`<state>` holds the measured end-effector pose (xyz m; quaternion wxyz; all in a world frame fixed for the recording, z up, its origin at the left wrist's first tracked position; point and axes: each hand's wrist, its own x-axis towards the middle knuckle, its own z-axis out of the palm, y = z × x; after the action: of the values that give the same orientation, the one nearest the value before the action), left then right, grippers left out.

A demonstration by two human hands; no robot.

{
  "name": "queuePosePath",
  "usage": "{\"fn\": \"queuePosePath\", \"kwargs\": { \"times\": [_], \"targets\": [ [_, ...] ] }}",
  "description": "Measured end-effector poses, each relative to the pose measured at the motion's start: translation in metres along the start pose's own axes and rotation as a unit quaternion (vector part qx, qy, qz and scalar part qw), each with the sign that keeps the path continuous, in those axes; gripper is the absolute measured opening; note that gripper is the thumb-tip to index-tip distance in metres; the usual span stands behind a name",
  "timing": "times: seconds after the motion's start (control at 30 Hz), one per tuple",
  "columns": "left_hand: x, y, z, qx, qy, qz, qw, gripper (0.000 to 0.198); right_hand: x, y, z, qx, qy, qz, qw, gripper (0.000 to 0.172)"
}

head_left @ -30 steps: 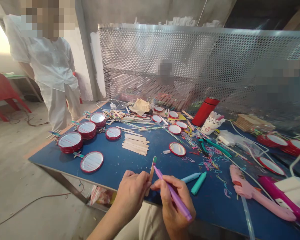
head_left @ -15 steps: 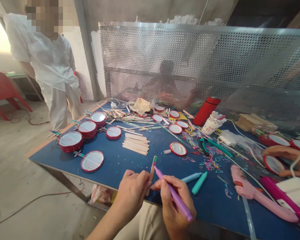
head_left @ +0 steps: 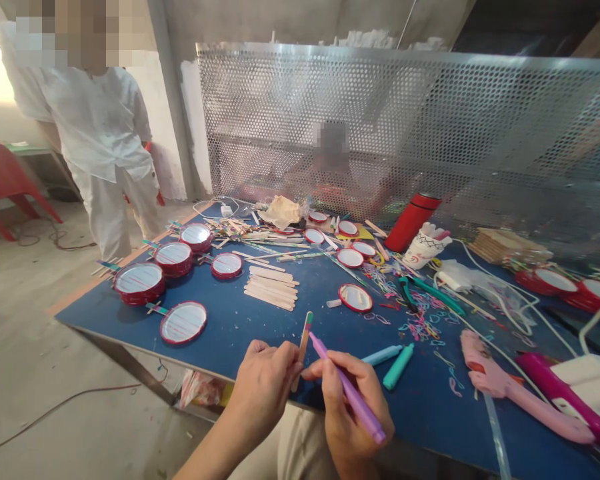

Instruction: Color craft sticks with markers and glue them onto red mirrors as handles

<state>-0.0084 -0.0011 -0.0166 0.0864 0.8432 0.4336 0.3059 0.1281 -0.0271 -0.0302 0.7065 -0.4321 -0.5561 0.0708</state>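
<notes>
My left hand [head_left: 269, 377] is closed on a wooden craft stick [head_left: 303, 342] held upright above the table's front edge. The stick's top end is coloured green, with a purple patch just below. My right hand [head_left: 353, 403] grips a purple marker [head_left: 363, 413], whose tip touches the stick at that patch. A light blue marker [head_left: 383, 355] and a teal marker [head_left: 399, 367] lie just right of my right hand. Beyond my hands, plain craft sticks [head_left: 270, 288] lie in a row on the blue table [head_left: 220, 360].
Red-rimmed round pieces with stick necks [head_left: 184, 322] stand on the left. Rubber bands [head_left: 423, 327], green-handled pliers [head_left: 437, 295], a pink glue gun [head_left: 515, 393] and a red flask [head_left: 413, 222] are on the right. A person in white [head_left: 105, 127] stands at left, beyond the table.
Another person's hand at the right edge has left the view, and the round piece by it is gone. The standing person has shifted slightly left. My hands have barely moved.
</notes>
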Motion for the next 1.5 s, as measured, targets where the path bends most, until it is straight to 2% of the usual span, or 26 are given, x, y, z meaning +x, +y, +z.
{"fn": "queuePosePath", "kwargs": {
  "times": [0.1, 0.3, 0.47, 0.63, 0.8, 1.0, 1.13, 1.3, 1.5],
  "targets": [
    [0.0005, -0.0003, 0.0002, 0.006, -0.002, -0.001, 1.0, 0.023, -0.0004, -0.0001, 0.0004, 0.007, 0.022, 0.013, 1.0, 0.012],
    [0.0002, -0.0009, 0.0009, 0.012, 0.001, 0.006, 1.0, 0.024, 0.0012, -0.0015, 0.0004, 0.005, -0.015, -0.012, 1.0, 0.01],
    [0.001, -0.0002, -0.0006, 0.014, -0.001, 0.004, 1.0, 0.024, 0.0023, -0.0031, 0.0014, -0.001, 0.023, 0.01, 1.0, 0.009],
    [0.001, -0.0014, -0.0007, 0.008, 0.0, 0.007, 1.0, 0.026, 0.0026, -0.0036, 0.0013, 0.013, -0.005, -0.006, 1.0, 0.012],
    [-0.0002, -0.002, 0.001, -0.006, 0.004, 0.007, 1.0, 0.024, 0.0023, -0.0033, 0.0016, 0.005, 0.017, 0.008, 1.0, 0.011],
    [0.0004, -0.0009, -0.0014, 0.002, -0.011, 0.002, 1.0, 0.025, 0.0023, -0.0022, 0.0008, 0.009, -0.021, -0.01, 1.0, 0.014],
    [0.0005, -0.0006, -0.0019, 0.007, -0.016, -0.003, 1.0, 0.024, 0.0002, -0.0013, 0.0008, 0.015, 0.006, 0.017, 1.0, 0.013],
    [-0.0001, -0.0007, -0.0013, 0.001, -0.023, -0.003, 1.0, 0.025, -0.0001, -0.0007, 0.0005, 0.002, -0.017, -0.004, 1.0, 0.012],
    [-0.0001, -0.0013, -0.001, -0.007, -0.016, 0.001, 1.0, 0.024, 0.0023, -0.0014, 0.0011, 0.01, 0.006, 0.003, 1.0, 0.011]
  ]
}}
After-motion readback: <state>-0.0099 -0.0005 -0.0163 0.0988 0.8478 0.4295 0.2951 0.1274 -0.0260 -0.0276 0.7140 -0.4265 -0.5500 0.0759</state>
